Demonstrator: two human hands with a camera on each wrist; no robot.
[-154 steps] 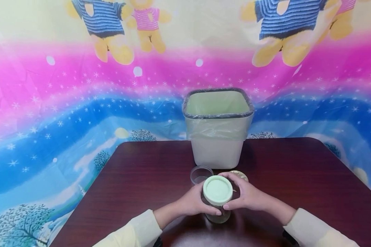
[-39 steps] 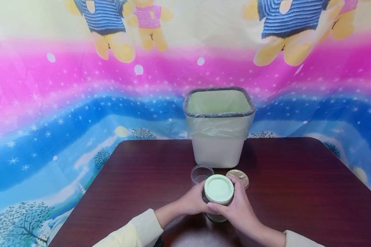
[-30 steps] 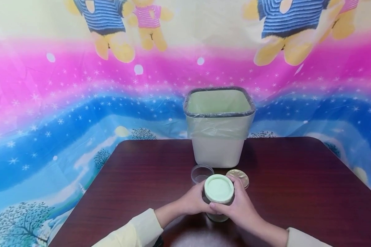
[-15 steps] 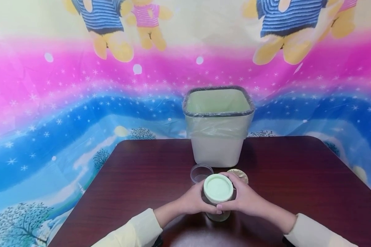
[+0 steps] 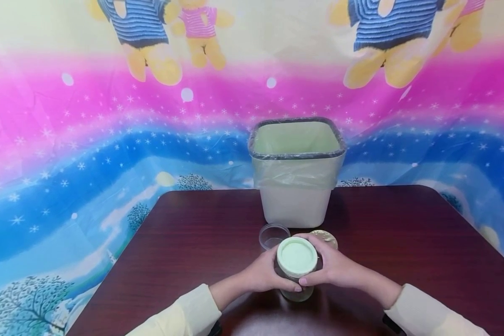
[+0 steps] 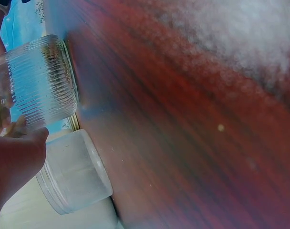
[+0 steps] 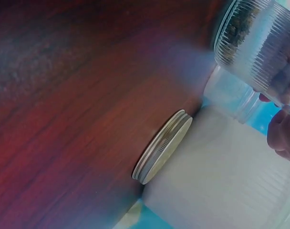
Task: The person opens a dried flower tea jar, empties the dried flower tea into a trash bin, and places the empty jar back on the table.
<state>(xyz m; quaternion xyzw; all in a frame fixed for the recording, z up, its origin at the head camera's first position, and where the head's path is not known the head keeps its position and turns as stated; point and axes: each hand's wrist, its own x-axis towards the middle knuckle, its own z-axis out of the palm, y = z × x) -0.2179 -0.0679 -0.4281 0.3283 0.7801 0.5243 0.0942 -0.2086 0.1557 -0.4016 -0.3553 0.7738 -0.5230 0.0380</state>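
Note:
A ribbed clear glass jar [image 5: 299, 296] with a pale green lid [image 5: 297, 255] stands upright on the table in front of the person. My left hand [image 5: 259, 274] grips the jar from the left, thumb across its near side. From the right, my right hand [image 5: 340, 267] holds the lid's rim, with its thumb at the near edge and a finger reaching round behind. Brownish contents show low in the jar in the left wrist view [image 6: 52, 62]. The fingers on the jar's far side are hidden in the head view.
Just behind the jar are an uncovered clear round tub [image 5: 273, 236] and a gold metal lid [image 7: 161, 149], partly covered by the right hand in the head view. A bag-lined waste bin [image 5: 296, 203] stands behind them on the dark wooden table [image 5: 206, 224]. A printed cloth hangs beyond.
About a second ago the right hand was turned further round, its thumb over the left thumb; now it has swung back to the right. The left hand and jar have stayed in place.

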